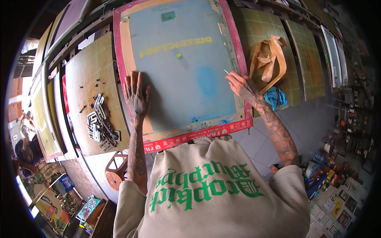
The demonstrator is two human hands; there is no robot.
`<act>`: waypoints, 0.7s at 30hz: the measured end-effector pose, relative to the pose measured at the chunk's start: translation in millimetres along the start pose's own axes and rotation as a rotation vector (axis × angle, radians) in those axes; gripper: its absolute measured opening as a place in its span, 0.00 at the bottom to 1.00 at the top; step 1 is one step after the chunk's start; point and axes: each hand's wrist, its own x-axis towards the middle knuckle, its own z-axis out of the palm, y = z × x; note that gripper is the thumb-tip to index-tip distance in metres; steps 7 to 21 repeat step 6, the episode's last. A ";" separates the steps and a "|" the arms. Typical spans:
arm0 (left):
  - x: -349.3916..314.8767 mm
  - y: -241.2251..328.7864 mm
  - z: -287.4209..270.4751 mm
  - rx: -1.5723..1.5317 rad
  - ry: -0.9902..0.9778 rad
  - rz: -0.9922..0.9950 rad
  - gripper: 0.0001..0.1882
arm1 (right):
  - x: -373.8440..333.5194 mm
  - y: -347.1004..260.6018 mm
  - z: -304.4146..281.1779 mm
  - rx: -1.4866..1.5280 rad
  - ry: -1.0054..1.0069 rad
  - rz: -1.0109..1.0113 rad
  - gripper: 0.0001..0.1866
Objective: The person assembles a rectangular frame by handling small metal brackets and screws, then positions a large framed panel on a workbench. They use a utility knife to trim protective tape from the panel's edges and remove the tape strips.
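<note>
A silk-screen frame (239, 47) lies in front of me, its pink edges around a grey-blue mesh (174, 87). Brown tape lines the inside, and red printed tape (190, 137) covers the near edge. The mesh carries faint yellow mirrored lettering, a small yellow-green spot and a brighter blue patch. My left hand (137, 97) rests on the left border, fingers stretched out and spread. Over the right border, my right hand (241, 85) pinches a thin pale stick (226, 72); its exact kind is too small to tell.
Several metal brackets (103, 129) and loose bolts lie on the left board (75, 75). On the right board (254, 23) are crumpled brown tape strips (274, 67) and a blue cloth (275, 98). A brown stool (115, 178) stands below on the left.
</note>
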 end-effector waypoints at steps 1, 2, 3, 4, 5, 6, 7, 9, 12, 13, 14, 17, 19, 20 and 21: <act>0.2 -0.2 -0.7 -0.005 -0.001 -0.004 0.31 | 2.1 2.2 -3.3 -0.018 -0.010 -0.036 0.12; 0.7 0.1 -0.9 -0.012 0.000 -0.005 0.31 | 3.7 5.3 -6.6 -0.039 -0.019 -0.071 0.13; 1.3 0.7 0.0 -0.020 -0.001 -0.005 0.31 | 4.3 9.7 -8.5 -0.060 -0.029 -0.104 0.14; 1.8 1.4 2.0 -0.019 -0.006 -0.003 0.32 | 2.6 16.2 -7.4 -0.101 -0.065 -0.150 0.15; 0.2 -0.1 1.5 -0.014 -0.004 -0.011 0.32 | 3.2 23.9 -3.1 -0.143 -0.101 -0.209 0.16; -1.3 -1.7 1.2 -0.009 -0.003 -0.018 0.33 | 2.8 33.2 3.6 -0.184 -0.137 -0.266 0.17; -1.3 -1.7 1.2 -0.009 -0.003 -0.018 0.33 | 2.8 33.2 3.6 -0.184 -0.137 -0.266 0.17; -1.3 -1.7 1.2 -0.009 -0.003 -0.018 0.33 | 2.8 33.2 3.6 -0.184 -0.137 -0.266 0.17; -1.3 -1.7 1.2 -0.009 -0.003 -0.018 0.33 | 2.8 33.2 3.6 -0.184 -0.137 -0.266 0.17; -1.3 -1.7 1.2 -0.009 -0.003 -0.018 0.33 | 2.8 33.2 3.6 -0.184 -0.137 -0.266 0.17; -1.3 -1.7 1.2 -0.009 -0.003 -0.018 0.33 | 2.8 33.2 3.6 -0.184 -0.137 -0.266 0.17; -1.3 -1.7 1.2 -0.009 -0.003 -0.018 0.33 | 2.8 33.2 3.6 -0.184 -0.137 -0.266 0.17; -1.3 -1.7 1.2 -0.009 -0.003 -0.018 0.33 | 2.8 33.2 3.6 -0.184 -0.137 -0.266 0.17; -1.3 -1.7 1.2 -0.009 -0.003 -0.018 0.33 | 2.8 33.2 3.6 -0.184 -0.137 -0.266 0.17; -1.3 -1.7 1.2 -0.009 -0.003 -0.018 0.33 | 2.8 33.2 3.6 -0.184 -0.137 -0.266 0.17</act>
